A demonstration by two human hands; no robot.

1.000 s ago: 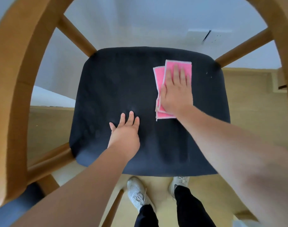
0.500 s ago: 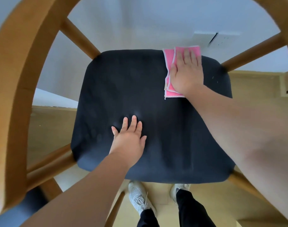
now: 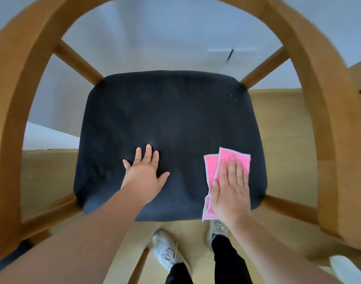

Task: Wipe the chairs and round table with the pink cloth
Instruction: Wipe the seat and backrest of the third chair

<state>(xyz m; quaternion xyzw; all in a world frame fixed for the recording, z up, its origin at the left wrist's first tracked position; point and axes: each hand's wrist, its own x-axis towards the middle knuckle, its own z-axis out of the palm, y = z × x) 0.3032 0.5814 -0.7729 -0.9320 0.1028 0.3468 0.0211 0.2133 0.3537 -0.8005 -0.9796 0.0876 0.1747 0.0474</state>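
On seat (image 3: pixel 171 111) and cloth (image 3: pixel 211 167), hands (image 3: pixel 143 177) (image 3: pixel 230 189) flat

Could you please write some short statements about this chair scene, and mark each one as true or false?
1. The right hand presses flat on the pink cloth. True.
2. The left hand rests flat on the dark seat, holding nothing. True.
3. The pink cloth lies at the far edge of the seat. False: it lies at the near right corner, reaching the front edge.
4. The left hand touches the cloth. False: bare seat separates them.
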